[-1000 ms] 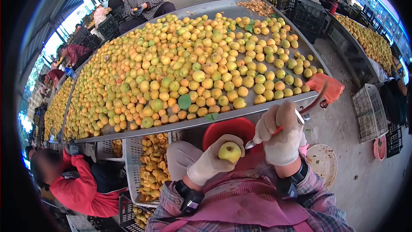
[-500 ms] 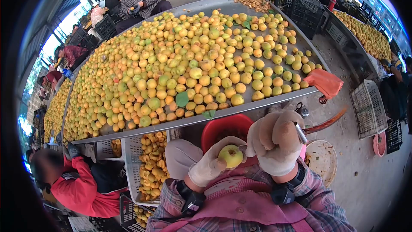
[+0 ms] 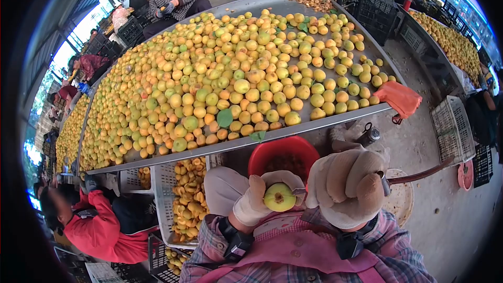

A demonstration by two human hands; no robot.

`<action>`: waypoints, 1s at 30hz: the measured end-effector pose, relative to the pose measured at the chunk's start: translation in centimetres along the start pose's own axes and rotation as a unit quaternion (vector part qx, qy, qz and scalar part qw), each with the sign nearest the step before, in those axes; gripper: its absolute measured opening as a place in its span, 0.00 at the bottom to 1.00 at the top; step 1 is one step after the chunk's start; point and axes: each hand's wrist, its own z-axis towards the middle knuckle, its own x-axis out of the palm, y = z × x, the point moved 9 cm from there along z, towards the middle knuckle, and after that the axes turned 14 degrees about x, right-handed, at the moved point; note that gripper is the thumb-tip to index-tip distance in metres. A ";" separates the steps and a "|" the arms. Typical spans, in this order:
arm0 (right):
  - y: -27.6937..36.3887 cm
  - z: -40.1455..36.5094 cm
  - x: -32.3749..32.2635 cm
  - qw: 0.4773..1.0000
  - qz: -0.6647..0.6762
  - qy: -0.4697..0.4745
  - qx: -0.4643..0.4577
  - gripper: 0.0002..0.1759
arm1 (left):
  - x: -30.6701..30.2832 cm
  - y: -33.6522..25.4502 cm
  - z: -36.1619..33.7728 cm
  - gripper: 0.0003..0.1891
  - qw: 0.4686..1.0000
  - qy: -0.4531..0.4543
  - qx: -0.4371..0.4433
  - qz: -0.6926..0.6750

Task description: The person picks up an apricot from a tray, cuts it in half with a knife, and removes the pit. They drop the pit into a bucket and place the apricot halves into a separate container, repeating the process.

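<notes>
My left hand point(image 3: 255, 199), in a pale glove, holds a yellow-green fruit point(image 3: 280, 197) with its brownish stem end facing up. To its right my right hand point(image 3: 346, 186), gloved too, is wrapped round a metal tool point(image 3: 384, 182) with a brown curved strip point(image 3: 423, 173) reaching out to the right. A thin metal tip shows between the hands at the fruit's right side. Behind them is a red bucket point(image 3: 285, 149) with dark contents. Yellow and orange fruits point(image 3: 209, 78) cover the large metal table point(image 3: 293, 131).
A white crate point(image 3: 163, 199) of split fruit stands at the left, near a co-worker in red point(image 3: 112, 225). An orange-red bag point(image 3: 399, 98) lies on the table's right corner. White crates point(image 3: 451, 128) and a round lid-like container point(image 3: 401, 199) are at the right.
The fruit in my left hand has turned so its stem end faces up. My right hand has shifted slightly right and down, and the brown strip now reaches further right.
</notes>
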 end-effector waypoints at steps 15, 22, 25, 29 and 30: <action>-0.2 -0.7 -0.2 0.991 -0.130 -0.018 0.026 0.27 | -0.1 -0.8 -0.4 0.32 0.991 -0.016 0.002 0.134; -2.1 -0.7 -0.8 0.984 -0.141 0.050 0.095 0.18 | 2.0 -4.6 0.0 0.26 0.855 0.042 0.173 0.487; -2.8 -0.8 -1.1 0.979 -0.148 0.050 0.130 0.06 | 2.5 -5.0 0.4 0.22 0.865 0.035 0.150 0.477; -4.1 -0.7 -2.0 0.960 -0.229 0.014 0.163 0.04 | 1.2 -3.3 0.2 0.25 0.851 0.039 0.123 0.510; -4.4 -0.6 -2.2 0.963 -0.200 0.003 0.182 0.04 | 1.1 -3.1 0.1 0.25 0.851 0.039 0.123 0.510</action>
